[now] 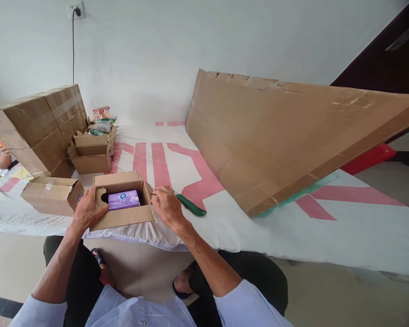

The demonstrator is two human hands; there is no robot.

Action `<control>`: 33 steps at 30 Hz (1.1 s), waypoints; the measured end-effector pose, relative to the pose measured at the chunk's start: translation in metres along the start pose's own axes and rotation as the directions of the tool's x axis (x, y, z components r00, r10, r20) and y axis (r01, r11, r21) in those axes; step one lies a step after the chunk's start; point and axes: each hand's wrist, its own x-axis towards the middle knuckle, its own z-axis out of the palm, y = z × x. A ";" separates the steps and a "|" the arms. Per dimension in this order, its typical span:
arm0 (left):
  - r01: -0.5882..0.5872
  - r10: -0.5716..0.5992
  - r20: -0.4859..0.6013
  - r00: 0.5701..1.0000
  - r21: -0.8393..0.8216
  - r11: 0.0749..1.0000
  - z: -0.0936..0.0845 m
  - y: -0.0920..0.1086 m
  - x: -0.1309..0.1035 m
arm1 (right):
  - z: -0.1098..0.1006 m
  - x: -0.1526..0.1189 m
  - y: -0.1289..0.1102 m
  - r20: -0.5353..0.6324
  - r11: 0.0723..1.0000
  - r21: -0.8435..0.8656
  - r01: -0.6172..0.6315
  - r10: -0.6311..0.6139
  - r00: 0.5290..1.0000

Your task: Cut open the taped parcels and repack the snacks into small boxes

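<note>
An open cardboard box (pixel 122 219) stands near the table's front edge, its flaps spread. Inside lies a purple packet (pixel 123 200) with a blue and white logo. My left hand (pixel 87 210) grips the box's left end, with the thumb over the flap. At the right end, my right hand (pixel 167 206) has its fingers closed on the edge of the box flap. Beside that hand lies a green-handled tool (pixel 192 205), its far end partly hidden behind the fingers.
A taped box (pixel 51 195) sits at left, before a stack of large cartons (pixel 42 129). Open boxes (pixel 91 159) with packets stand behind. A large cardboard sheet (pixel 276 136) leans at right. Another person's hand (pixel 4 156) shows at far left.
</note>
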 end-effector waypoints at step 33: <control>-0.162 0.140 -0.224 0.964 -0.081 0.983 0.013 -0.021 -0.002 | -0.051 0.058 -0.018 0.433 0.438 0.794 -0.422 0.080 0.898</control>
